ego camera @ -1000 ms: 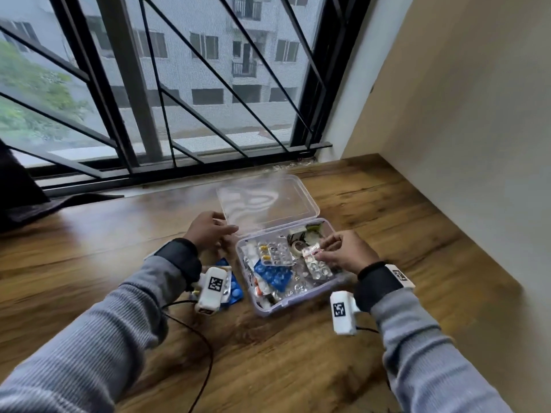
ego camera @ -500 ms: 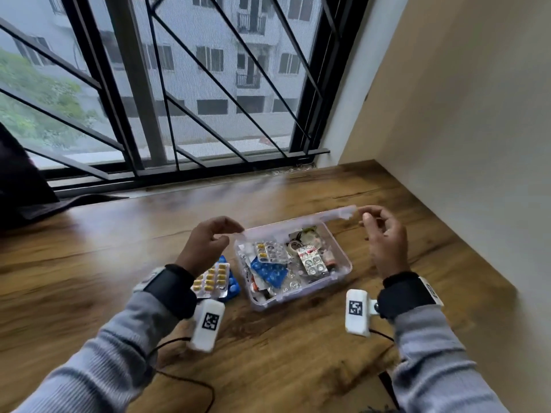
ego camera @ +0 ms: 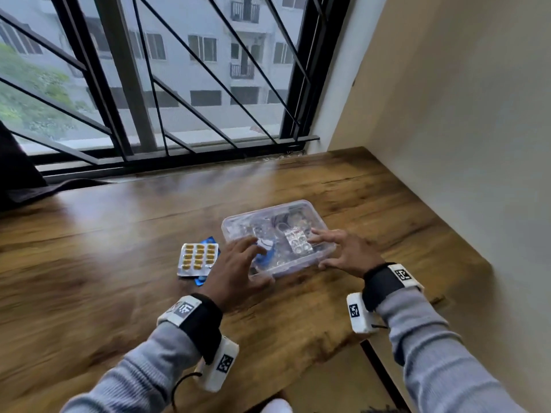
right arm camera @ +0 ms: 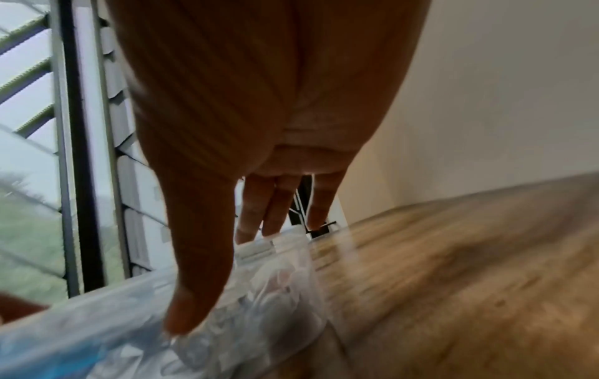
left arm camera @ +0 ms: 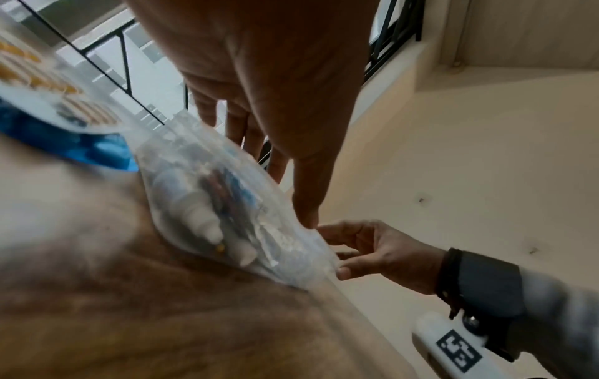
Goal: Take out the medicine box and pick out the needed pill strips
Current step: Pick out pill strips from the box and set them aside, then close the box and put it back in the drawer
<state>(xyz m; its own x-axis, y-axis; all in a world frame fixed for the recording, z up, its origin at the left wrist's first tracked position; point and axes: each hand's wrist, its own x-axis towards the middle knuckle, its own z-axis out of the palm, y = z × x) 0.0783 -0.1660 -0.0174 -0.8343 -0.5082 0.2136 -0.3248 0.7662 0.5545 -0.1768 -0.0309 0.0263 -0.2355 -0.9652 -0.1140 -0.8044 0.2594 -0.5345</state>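
A clear plastic medicine box point(ego camera: 298, 210) sits on the wooden table with its lid down; pill strips, a small white bottle point(left arm camera: 197, 212) and blue packs show through it. My left hand point(ego camera: 238, 260) lies with straight fingers on the lid's left part, thumb at the near edge. My right hand point(ego camera: 343, 251) lies on the right part, fingers spread flat, thumb at the near rim point(right arm camera: 188, 315). Left of the box a strip of yellow pills point(ego camera: 198, 259) rests on a blue strip point(ego camera: 208, 242).
The wooden table point(ego camera: 119, 263) runs back to a barred window point(ego camera: 149, 99). A beige wall point(ego camera: 462, 144) closes the right side. A dark cloth point(ego camera: 18, 180) lies at the far left. The table's near edge drops off below my right wrist.
The lid, open a second ago and half lifted by both hands half a second ago, now lies down on the box. Both hands have come to rest on it.
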